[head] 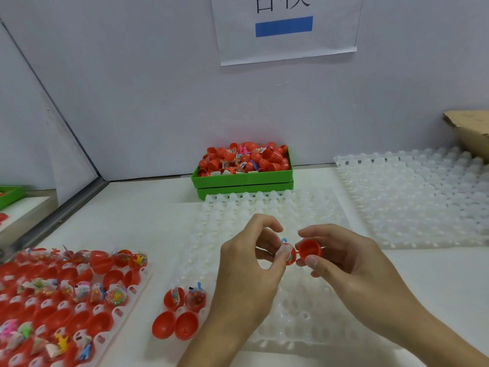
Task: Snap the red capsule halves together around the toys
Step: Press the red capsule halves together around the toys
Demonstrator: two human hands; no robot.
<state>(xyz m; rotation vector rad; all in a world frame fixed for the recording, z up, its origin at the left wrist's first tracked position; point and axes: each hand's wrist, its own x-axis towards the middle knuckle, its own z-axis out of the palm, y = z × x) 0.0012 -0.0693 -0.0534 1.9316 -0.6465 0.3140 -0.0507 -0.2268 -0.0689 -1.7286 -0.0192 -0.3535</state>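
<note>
Gripping capsule halves (pixel 299 251), both hands (pixel 304 251) | green bin (pixel 242 178) behind | white tray (pixel 299 308) beneath

The red capsule halves (pixel 310 249) were smooth, shiny plastic. The white tray (pixel 304 308) looked like soft, cloudy plastic with bumps. The green bin (pixel 243 180) was plain plastic. The box (pixel 471 131) was rough brown cardboard. The sign (pixel 285 30) was paper.

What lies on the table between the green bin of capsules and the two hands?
In the head view, only a bare white bumpy tray lies between the green bin and the hands, left and right.
</note>
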